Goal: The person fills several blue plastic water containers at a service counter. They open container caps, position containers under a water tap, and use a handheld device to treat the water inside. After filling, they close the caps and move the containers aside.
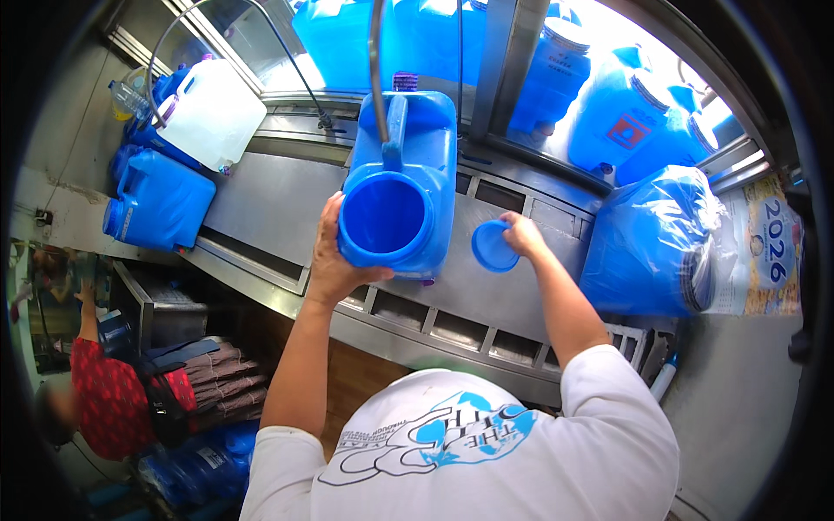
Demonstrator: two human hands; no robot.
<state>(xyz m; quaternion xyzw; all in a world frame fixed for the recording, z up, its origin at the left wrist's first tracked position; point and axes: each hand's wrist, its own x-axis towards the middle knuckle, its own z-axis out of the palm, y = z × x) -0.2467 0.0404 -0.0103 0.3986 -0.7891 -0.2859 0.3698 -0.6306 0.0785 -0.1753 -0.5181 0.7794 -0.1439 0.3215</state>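
At left, lying near a white jug (213, 117), one blue jug (174, 204). Next, cupped firmly round the open rim of a blue container (426, 165) on the tabletop (261, 195) with the left hand (334, 265). Below, black and blue lettering across a white shirt (495, 464). Then, pinching a round blue lid (493, 247) by its edge with the right hand (523, 236). Farther right, a red square label (625, 131); lastly, a printed poster (764, 243).

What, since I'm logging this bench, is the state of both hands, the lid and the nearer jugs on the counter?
Central blue jug: wide mouth uncovered
Round blue lid: off, held
Left hand: around the central blue jug's mouth
Right hand: holding the lid's edge
Left-side blue jug: appears capped
White jug: capping unclear
Right-side blue jug: wrapped in clear plastic
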